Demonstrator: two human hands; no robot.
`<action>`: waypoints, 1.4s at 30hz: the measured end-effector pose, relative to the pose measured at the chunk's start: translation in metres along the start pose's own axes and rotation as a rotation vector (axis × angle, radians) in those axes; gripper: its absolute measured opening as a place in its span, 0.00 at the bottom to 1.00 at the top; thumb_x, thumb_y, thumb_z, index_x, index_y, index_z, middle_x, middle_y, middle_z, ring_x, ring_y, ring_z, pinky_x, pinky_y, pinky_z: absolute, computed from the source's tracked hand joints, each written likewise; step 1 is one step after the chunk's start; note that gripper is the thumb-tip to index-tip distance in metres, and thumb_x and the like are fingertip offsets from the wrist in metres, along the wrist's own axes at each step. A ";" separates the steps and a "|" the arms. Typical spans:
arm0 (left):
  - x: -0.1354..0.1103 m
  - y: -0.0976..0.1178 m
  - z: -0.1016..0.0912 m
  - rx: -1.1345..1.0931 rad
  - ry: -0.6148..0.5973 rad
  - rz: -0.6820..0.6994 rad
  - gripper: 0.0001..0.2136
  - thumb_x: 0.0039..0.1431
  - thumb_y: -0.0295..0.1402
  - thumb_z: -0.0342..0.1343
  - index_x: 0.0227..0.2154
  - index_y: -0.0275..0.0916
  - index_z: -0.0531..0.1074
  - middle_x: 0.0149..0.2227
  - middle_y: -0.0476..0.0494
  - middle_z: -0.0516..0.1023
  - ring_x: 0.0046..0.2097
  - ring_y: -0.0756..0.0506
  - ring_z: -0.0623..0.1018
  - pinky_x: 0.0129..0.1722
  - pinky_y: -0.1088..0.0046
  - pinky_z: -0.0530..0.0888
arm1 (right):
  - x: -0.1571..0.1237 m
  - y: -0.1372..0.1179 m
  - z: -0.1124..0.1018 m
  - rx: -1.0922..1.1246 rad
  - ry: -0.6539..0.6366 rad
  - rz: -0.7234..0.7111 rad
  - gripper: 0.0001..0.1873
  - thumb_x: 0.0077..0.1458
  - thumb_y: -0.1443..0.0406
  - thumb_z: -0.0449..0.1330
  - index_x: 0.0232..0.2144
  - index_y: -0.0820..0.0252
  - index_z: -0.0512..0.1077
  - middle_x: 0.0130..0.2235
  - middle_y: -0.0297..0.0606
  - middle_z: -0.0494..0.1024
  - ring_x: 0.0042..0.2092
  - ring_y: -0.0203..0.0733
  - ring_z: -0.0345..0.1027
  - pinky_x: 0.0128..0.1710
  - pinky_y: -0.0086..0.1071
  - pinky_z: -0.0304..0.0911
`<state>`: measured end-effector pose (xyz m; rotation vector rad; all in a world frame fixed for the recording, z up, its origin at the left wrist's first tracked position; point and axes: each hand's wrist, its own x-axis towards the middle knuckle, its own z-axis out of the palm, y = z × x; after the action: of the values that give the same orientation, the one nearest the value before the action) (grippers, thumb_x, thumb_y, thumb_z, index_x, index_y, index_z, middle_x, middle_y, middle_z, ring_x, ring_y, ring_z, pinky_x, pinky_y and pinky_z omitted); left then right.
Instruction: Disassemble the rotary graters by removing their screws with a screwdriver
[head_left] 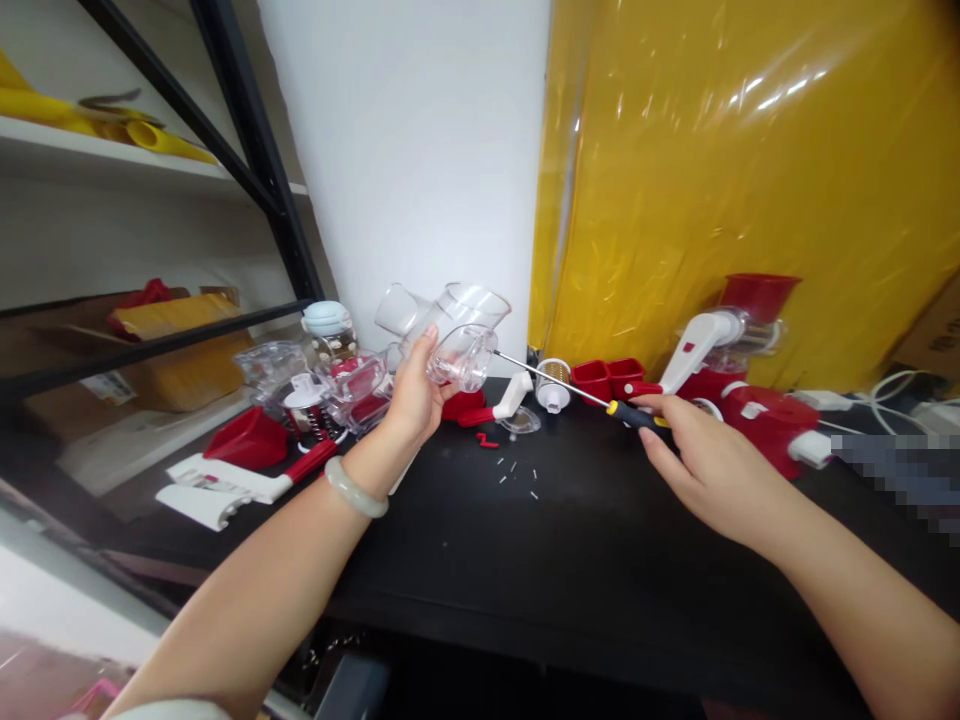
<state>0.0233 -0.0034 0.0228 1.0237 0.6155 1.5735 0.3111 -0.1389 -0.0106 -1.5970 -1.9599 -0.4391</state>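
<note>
My left hand [421,392] grips a clear plastic housing with tube-like openings [474,305], raised above the black table [465,560]. In my right hand [694,450] is a screwdriver [628,413] with a dark and yellow handle. Its long shaft points left, and the tip meets or lies just in front of the housing's round end; I cannot tell which. Below them lie several small pale pins [514,467] and a small red part [487,440]. A white crank with a red handle [512,397] sits behind these.
At right stands an assembled red and white rotary grater [761,400]. Red cups [607,378] and a grater drum [553,385] line the back. At left are a red hopper [247,438], a white arm [225,485], clear housings [352,385] and a black shelf frame [255,150].
</note>
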 end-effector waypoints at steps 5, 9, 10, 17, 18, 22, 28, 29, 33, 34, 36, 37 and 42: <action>0.004 -0.002 -0.003 0.023 0.021 0.012 0.20 0.49 0.50 0.64 0.36 0.40 0.73 0.31 0.45 0.78 0.41 0.38 0.82 0.36 0.66 0.79 | 0.001 0.006 0.006 0.074 -0.019 -0.079 0.20 0.67 0.60 0.48 0.57 0.59 0.66 0.47 0.47 0.72 0.48 0.50 0.72 0.49 0.43 0.69; 0.003 -0.004 -0.003 0.030 0.010 0.011 0.19 0.49 0.50 0.64 0.36 0.40 0.73 0.32 0.44 0.79 0.42 0.37 0.82 0.38 0.63 0.79 | 0.002 0.012 0.007 0.047 0.153 -0.028 0.17 0.62 0.60 0.55 0.50 0.59 0.72 0.43 0.45 0.69 0.44 0.50 0.71 0.46 0.44 0.70; 0.002 -0.004 -0.003 0.030 0.012 0.011 0.19 0.49 0.50 0.64 0.36 0.40 0.73 0.33 0.43 0.79 0.42 0.37 0.82 0.38 0.63 0.79 | 0.002 0.012 0.007 0.023 0.205 -0.019 0.16 0.61 0.59 0.56 0.48 0.60 0.73 0.43 0.46 0.69 0.44 0.51 0.71 0.46 0.44 0.70; 0.001 -0.005 -0.002 0.042 -0.004 0.004 0.20 0.50 0.50 0.64 0.37 0.40 0.74 0.35 0.42 0.80 0.41 0.38 0.82 0.35 0.66 0.80 | 0.001 0.015 0.005 -0.114 0.183 -0.003 0.11 0.60 0.63 0.55 0.43 0.58 0.73 0.41 0.44 0.78 0.40 0.53 0.76 0.37 0.42 0.70; 0.001 -0.006 -0.002 0.042 -0.011 0.003 0.20 0.50 0.50 0.64 0.38 0.39 0.74 0.35 0.42 0.80 0.40 0.38 0.82 0.33 0.67 0.79 | 0.000 0.015 0.004 -0.160 0.148 0.026 0.11 0.59 0.63 0.55 0.43 0.57 0.72 0.39 0.42 0.79 0.38 0.52 0.76 0.32 0.41 0.68; 0.001 -0.007 -0.002 0.033 -0.029 -0.010 0.19 0.50 0.49 0.64 0.38 0.39 0.73 0.32 0.43 0.79 0.37 0.40 0.81 0.30 0.70 0.79 | 0.000 0.013 0.001 -0.246 0.060 0.133 0.12 0.59 0.57 0.58 0.42 0.56 0.71 0.34 0.40 0.80 0.33 0.53 0.76 0.25 0.37 0.63; 0.004 -0.005 -0.005 0.064 -0.021 0.001 0.21 0.51 0.50 0.63 0.40 0.39 0.74 0.37 0.41 0.80 0.37 0.41 0.81 0.30 0.70 0.79 | 0.004 0.012 0.000 -0.072 0.014 0.021 0.21 0.68 0.55 0.45 0.51 0.60 0.68 0.46 0.48 0.76 0.45 0.55 0.74 0.42 0.45 0.69; 0.005 -0.005 -0.005 0.068 -0.016 0.003 0.21 0.51 0.50 0.63 0.41 0.39 0.74 0.37 0.41 0.80 0.38 0.41 0.81 0.31 0.70 0.79 | 0.004 0.014 0.001 -0.047 -0.005 0.004 0.21 0.68 0.56 0.44 0.52 0.60 0.68 0.47 0.48 0.75 0.46 0.54 0.74 0.43 0.45 0.69; 0.004 -0.009 -0.005 0.088 -0.007 -0.010 0.21 0.50 0.49 0.65 0.41 0.40 0.73 0.36 0.42 0.79 0.37 0.41 0.81 0.30 0.69 0.79 | 0.004 0.024 0.003 0.062 -0.039 -0.046 0.16 0.65 0.56 0.50 0.48 0.58 0.69 0.46 0.46 0.71 0.44 0.51 0.73 0.42 0.42 0.70; 0.003 -0.010 -0.005 0.092 -0.012 -0.013 0.22 0.50 0.49 0.65 0.42 0.40 0.73 0.35 0.42 0.79 0.37 0.41 0.80 0.29 0.69 0.79 | 0.004 0.025 0.004 0.075 -0.020 -0.059 0.14 0.64 0.57 0.52 0.46 0.57 0.69 0.45 0.46 0.70 0.44 0.50 0.72 0.43 0.42 0.70; 0.002 -0.011 -0.005 0.096 -0.024 -0.008 0.22 0.50 0.48 0.65 0.43 0.40 0.72 0.36 0.42 0.79 0.37 0.42 0.80 0.28 0.70 0.78 | 0.004 0.027 0.005 0.078 0.045 -0.069 0.11 0.63 0.59 0.53 0.43 0.57 0.70 0.44 0.46 0.69 0.44 0.50 0.72 0.45 0.43 0.69; 0.002 -0.011 -0.005 0.098 -0.029 0.000 0.23 0.50 0.48 0.65 0.44 0.41 0.72 0.37 0.42 0.79 0.37 0.41 0.80 0.28 0.70 0.78 | 0.005 0.028 0.006 0.075 0.079 -0.063 0.12 0.62 0.59 0.54 0.44 0.58 0.70 0.44 0.46 0.69 0.44 0.51 0.72 0.47 0.44 0.69; 0.003 -0.010 -0.006 0.108 -0.042 -0.010 0.23 0.51 0.50 0.64 0.43 0.39 0.72 0.38 0.40 0.79 0.36 0.41 0.81 0.29 0.68 0.78 | 0.006 0.029 0.010 0.016 0.172 -0.008 0.17 0.57 0.58 0.57 0.47 0.58 0.72 0.49 0.49 0.75 0.50 0.57 0.72 0.50 0.49 0.68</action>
<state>0.0232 0.0027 0.0129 1.1293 0.6815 1.5195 0.3366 -0.1217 -0.0174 -1.4905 -1.8364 -0.5442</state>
